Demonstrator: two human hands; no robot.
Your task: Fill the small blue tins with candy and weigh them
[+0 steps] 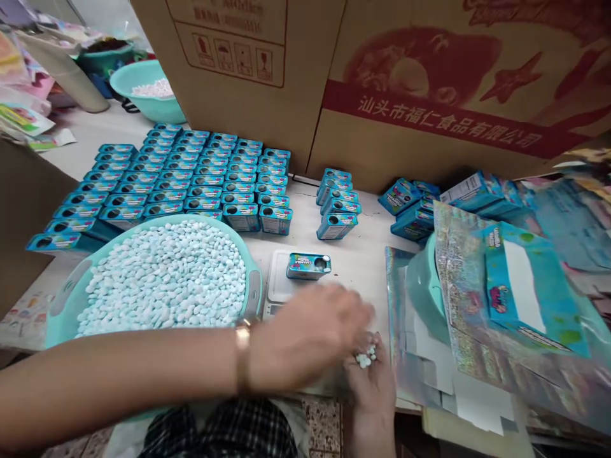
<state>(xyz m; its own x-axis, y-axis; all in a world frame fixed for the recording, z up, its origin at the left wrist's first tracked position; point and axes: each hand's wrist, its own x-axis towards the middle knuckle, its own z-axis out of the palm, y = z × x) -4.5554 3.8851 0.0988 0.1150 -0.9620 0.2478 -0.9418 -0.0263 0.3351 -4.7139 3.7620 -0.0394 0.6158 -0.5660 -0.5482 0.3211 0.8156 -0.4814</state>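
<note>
My right hand (pixel 371 381) is palm up and cupped around a few small pale candies (pixel 366 357). Over its fingers reaches my left hand (pixel 310 334), smeared by motion, so its grip does not show. A blue candy box (pixel 308 266) stands on a white digital scale (pixel 281 278), just beyond my left hand. At the round hole in the box's top a white candy (pixel 326 259) shows. To the left, under my left forearm, a wide teal basin (pixel 252 289) is heaped with pale blue and white candies (pixel 167 280).
Rows of blue boxes (pixel 169 181) fill the left of the table; a short column of boxes (pixel 337 226) stands right of them. Large cartons (pixel 267 114) wall off the back. On the right lie shiny film sheets (pixel 458 305), an opened display box (pixel 529 289) and another teal basin (pixel 420 286).
</note>
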